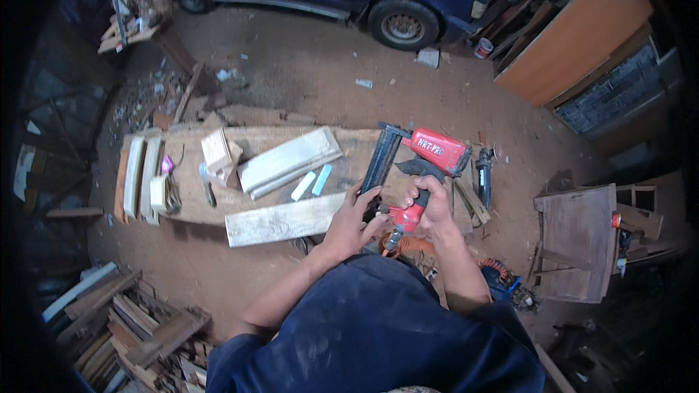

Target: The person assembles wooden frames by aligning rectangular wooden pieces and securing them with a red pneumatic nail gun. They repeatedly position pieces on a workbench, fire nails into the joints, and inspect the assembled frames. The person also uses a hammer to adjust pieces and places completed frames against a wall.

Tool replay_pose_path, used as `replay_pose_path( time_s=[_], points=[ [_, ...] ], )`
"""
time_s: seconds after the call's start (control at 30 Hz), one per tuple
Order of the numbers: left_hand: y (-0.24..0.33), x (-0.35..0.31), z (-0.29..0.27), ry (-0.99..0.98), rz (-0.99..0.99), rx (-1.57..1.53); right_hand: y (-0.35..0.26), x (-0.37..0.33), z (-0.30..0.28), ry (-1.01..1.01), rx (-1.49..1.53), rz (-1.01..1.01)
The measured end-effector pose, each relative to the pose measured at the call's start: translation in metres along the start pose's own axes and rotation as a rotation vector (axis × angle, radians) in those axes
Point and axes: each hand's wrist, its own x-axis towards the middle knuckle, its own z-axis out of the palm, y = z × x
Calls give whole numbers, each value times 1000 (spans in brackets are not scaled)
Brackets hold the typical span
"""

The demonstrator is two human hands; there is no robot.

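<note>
evidently, the work in hand is tending the magazine of the red-and-black pneumatic nail gun (440,151), which is held up over the right end of the long, rough brown wooden workbench (353,153). to do this well, i would judge, the tool should stay steady in one hand while the other works straight along the long black metal magazine (382,160), with the nose kept turned toward the bench's far side, away from the body. the coiled orange air hose (416,245), low by the bench's near edge, is best left slack so it does not tug on the handle. the right hand (435,207) is wrapped round the handle, fingers closed firmly on it, the forearm rising from the bench's near side and leaning inward. the left hand (351,222) comes up slantwise over the bench's near edge, fingers half curled and partly spread, tips against the magazine's lower end; the detail there is small and dark, so i cannot tell whether they pinch it or only rest there. beside them, the flat pale wooden board (284,220) lies along the bench's near edge.
</note>
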Motion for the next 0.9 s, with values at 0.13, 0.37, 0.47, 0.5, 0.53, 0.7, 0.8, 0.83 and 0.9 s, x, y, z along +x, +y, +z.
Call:
replay_pose_path(
  time_s=[0.13, 0.37, 0.47, 0.5, 0.53, 0.7, 0.8, 0.83, 0.9],
  points=[
    [0, 9, -10, 165, 260, 180, -14, 15, 12, -156, 98, 5],
    [-4, 20, 7, 521, 273, 258, -21, 33, 8, -213, 224, -40],
    [-4, 21, 7, 532, 259, 276, -25, 44, -8, -211, 302, 34],
    [-13, 12, 5, 494, 237, 287, -29, 44, -10, -170, 315, 29],
    [-19, 6, 4, 456, 216, 297, -35, 42, -10, -128, 327, 22],
    [-75, -32, 15, 119, 75, 80, -44, 61, -57, 102, 181, -107],
    [-108, -41, 24, 115, -342, -70, -55, 61, -82, 189, -94, -215],
    [-139, -39, 25, 171, -275, 8, -58, 60, -88, 191, -201, -248],
    [-159, -21, 18, 187, -386, 109, -60, 56, -109, 213, -268, -266]
  ],
)
